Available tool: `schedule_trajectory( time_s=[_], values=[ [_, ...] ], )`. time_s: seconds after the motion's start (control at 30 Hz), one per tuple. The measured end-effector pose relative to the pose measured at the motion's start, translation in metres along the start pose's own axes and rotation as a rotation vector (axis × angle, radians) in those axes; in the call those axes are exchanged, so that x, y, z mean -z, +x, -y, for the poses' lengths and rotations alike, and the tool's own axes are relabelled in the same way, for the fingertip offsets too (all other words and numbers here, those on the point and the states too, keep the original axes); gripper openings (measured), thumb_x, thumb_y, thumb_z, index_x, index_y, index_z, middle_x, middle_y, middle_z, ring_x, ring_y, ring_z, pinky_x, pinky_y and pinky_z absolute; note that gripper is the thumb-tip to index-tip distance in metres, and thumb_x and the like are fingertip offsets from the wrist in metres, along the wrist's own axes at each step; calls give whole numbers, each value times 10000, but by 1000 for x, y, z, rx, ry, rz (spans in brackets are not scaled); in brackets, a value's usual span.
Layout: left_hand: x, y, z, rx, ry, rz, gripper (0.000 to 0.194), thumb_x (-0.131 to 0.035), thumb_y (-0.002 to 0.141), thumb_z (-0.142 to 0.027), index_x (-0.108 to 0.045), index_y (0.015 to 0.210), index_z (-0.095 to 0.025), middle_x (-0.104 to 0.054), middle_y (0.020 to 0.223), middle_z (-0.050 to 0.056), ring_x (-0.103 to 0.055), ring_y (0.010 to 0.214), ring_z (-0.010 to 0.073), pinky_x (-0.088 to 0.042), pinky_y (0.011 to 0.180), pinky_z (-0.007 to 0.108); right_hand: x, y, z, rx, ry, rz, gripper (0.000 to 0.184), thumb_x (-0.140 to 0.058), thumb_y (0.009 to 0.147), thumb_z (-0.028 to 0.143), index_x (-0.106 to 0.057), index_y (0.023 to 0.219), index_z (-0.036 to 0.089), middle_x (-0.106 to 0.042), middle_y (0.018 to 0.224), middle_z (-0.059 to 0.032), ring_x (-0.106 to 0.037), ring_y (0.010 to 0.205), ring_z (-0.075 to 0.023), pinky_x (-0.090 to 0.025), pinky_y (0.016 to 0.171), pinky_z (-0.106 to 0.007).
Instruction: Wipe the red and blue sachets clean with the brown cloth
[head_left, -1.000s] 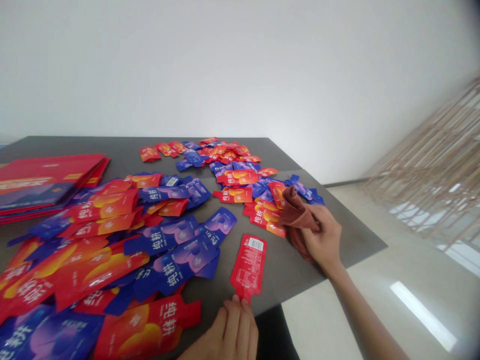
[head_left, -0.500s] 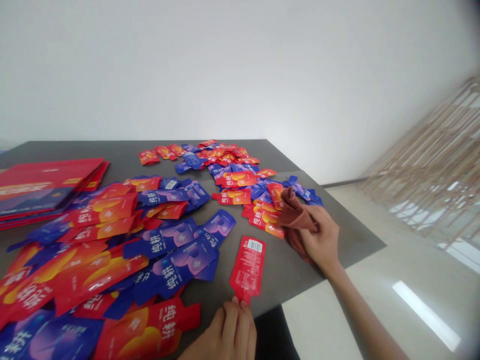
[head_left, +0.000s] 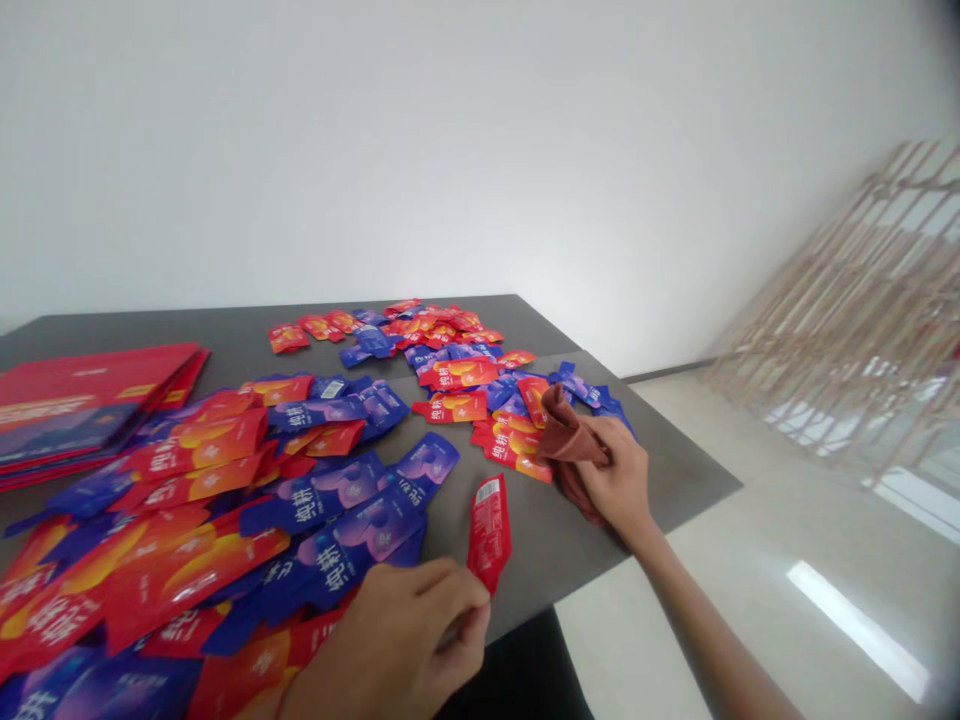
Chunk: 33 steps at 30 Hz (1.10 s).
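Pinched by its narrow end, a red spouted pouch (head_left: pixel 491 535) is in my left hand (head_left: pixel 420 630), tilted on edge with its barcode side partly showing. My right hand (head_left: pixel 619 470) is closed on a folded brown cloth (head_left: pixel 574 440) at the right side of the table, beside a pile of red and purple pouches (head_left: pixel 454 375). A larger heap of red and purple pouches (head_left: pixel 322 500) spreads to the left of my left hand. My left hand covers part of that heap's near edge.
Flat red and purple printed packages (head_left: pixel 90 390) lie stacked at the table's left. The dark table (head_left: pixel 667 470) ends at a corner on the right, above a pale floor (head_left: pixel 675 620). A white wall (head_left: pixel 450 150) stands behind, and a slatted bamboo-like frame (head_left: pixel 840 330) leans at right.
My left hand has turned, tipping the red pouch from lying flat onto its edge. The right hand keeps the cloth in about the same place; the whole view has shifted slightly.
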<state>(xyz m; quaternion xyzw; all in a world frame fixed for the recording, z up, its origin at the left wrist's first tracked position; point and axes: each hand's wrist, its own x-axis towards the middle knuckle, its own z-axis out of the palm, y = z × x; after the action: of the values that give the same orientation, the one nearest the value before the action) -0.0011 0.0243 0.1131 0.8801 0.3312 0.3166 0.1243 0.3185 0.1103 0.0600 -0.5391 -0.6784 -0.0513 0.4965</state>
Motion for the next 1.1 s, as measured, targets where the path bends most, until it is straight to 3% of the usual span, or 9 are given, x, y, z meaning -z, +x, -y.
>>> schedule_trajectory(
  time_s=[0.13, 0.2, 0.27, 0.43, 0.57, 0.67, 0.87, 1.1],
  values=[
    [4, 10, 7, 47, -209, -85, 399, -579, 914, -51, -699, 1215, -283, -745, 826, -117, -707, 675, 38, -496, 657, 110, -1, -1, -1, 6, 0, -6, 256, -689, 917, 257, -760, 1161, 241, -777, 1064, -80, -713, 975, -282, -548, 878, -427],
    [3, 9, 11, 45, -228, -63, 354, -576, 939, -55, -747, 1140, -290, -756, 858, -97, -723, 723, 37, -517, 702, 96, -1, -1, -1, 9, 1, -9, 258, -685, 919, 261, -760, 1165, 245, -775, 1064, -79, -713, 972, -284, -549, 879, -433],
    [0, 5, 14, 38, -152, -9, 290, -574, 959, -53, -755, 1039, -265, -763, 894, -75, -736, 770, 46, -539, 752, 99, -2, -1, -2, 9, -1, -12, 258, -685, 920, 264, -760, 1166, 247, -775, 1071, -79, -714, 976, -286, -550, 883, -438],
    [-12, -9, 12, -110, 229, 112, 284, -596, 949, -44, -719, 1151, -201, -769, 1002, -20, -727, 776, 104, -556, 690, 193, -1, -1, -2, 3, -14, -12, 262, -686, 912, 272, -761, 1161, 240, -776, 1075, -85, -715, 981, -290, -554, 889, -445],
    [-13, -16, 12, -307, 453, 123, 299, -580, 963, -82, -682, 1243, -109, -775, 1055, 63, -727, 850, 196, -553, 701, 309, 0, -1, -3, 6, -14, -2, 262, -690, 910, 270, -760, 1160, 241, -781, 1075, -83, -718, 977, -286, -556, 881, -439],
    [-10, -15, 16, -379, 585, 124, 264, -501, 983, -87, -686, 1171, -79, -773, 1024, 112, -709, 816, 233, -530, 660, 357, 0, 0, -3, 8, -10, 1, 260, -685, 910, 263, -763, 1157, 240, -782, 1067, -83, -719, 970, -283, -555, 876, -436],
    [-16, -18, 10, -352, 635, 217, 139, -582, 942, -134, -659, 1056, -157, -691, 844, 34, -643, 682, 210, -480, 570, 337, 1, -1, -3, 8, -1, 3, 283, -691, 910, 267, -764, 1182, 239, -784, 1088, -90, -719, 1001, -291, -556, 908, -449],
    [-22, -29, 1, -373, 655, 305, 128, -592, 970, -228, -690, 1027, -169, -740, 929, 84, -669, 777, 252, -522, 603, 364, 3, 1, 0, 30, 4, -6, 273, -696, 908, 262, -765, 1171, 237, -786, 1075, -88, -722, 989, -286, -552, 890, -434]
  ],
)
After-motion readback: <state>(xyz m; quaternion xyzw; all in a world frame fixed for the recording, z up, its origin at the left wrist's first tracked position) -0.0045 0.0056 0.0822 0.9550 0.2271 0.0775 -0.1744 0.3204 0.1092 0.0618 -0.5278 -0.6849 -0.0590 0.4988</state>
